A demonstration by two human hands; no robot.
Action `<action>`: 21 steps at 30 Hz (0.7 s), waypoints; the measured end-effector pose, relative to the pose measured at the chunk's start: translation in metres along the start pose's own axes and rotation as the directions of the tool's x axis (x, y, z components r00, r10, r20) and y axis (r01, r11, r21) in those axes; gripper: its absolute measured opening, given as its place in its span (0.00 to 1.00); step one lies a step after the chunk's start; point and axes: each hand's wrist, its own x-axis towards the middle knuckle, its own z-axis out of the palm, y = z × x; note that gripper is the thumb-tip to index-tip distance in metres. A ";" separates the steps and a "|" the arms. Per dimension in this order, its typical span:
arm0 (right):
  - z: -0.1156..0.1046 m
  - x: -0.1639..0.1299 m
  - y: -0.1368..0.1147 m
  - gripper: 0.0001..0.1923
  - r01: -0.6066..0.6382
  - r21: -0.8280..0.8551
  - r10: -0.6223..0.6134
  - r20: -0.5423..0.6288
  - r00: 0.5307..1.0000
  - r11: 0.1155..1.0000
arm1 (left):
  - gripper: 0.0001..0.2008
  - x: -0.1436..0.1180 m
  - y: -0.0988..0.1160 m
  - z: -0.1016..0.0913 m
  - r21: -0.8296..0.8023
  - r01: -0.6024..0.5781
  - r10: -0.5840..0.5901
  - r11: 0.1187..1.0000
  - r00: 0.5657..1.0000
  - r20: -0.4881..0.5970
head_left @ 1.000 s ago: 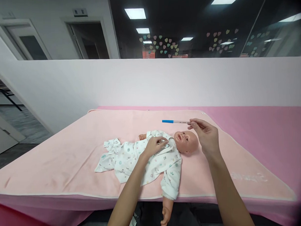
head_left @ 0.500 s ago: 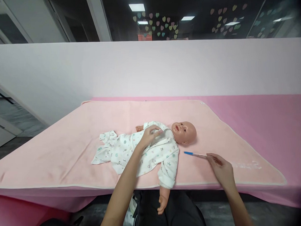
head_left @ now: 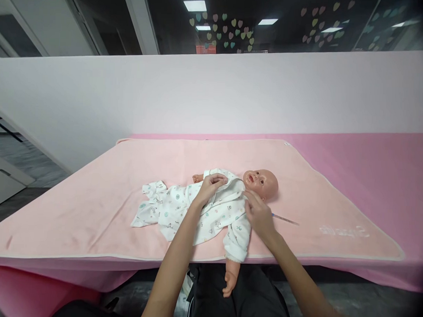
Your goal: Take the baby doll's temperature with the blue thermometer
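Observation:
A baby doll (head_left: 261,182) in a white printed garment (head_left: 195,213) lies on its back on a light pink blanket (head_left: 92,205), head to the right. One bare arm of the doll hangs over the near edge. My left hand (head_left: 210,188) pinches the garment at the doll's chest. My right hand (head_left: 258,214) touches the garment at the shoulder, just below the doll's chin. A thin stick with a blue end (head_left: 284,220) lies on the blanket right of my right hand, partly hidden by it.
The blanket covers a table with a darker pink cloth (head_left: 370,168) that runs on to the right. A white partition wall (head_left: 213,94) stands behind it, with dark glass above. The floor drops away at the left.
My right hand carried the stick from above the doll's head down to the blanket, let it go, and moved left to the doll's shoulder. My left hand stayed on the chest.

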 end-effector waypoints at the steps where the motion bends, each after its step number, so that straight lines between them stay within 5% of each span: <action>1: 0.009 0.011 -0.005 0.19 0.030 -0.007 -0.030 0.022 0.999 1.000 | 0.13 0.000 0.001 0.000 -0.002 -0.018 0.018 1.000 1.000 0.004; 5: 0.034 0.043 -0.009 0.17 0.074 0.036 -0.074 -0.014 0.997 0.997 | 0.12 0.000 0.002 0.000 0.022 -0.073 0.073 0.997 0.997 0.001; 13: 0.053 0.045 -0.005 0.12 0.207 0.121 -0.150 -0.369 0.917 0.971 | 0.15 -0.002 0.000 0.001 0.185 -0.094 0.071 0.978 0.990 0.126; 21: 0.056 0.038 0.000 0.14 0.320 0.033 -0.289 -0.355 0.889 0.947 | 0.16 -0.002 -0.002 0.000 0.228 -0.041 0.018 0.973 0.995 0.099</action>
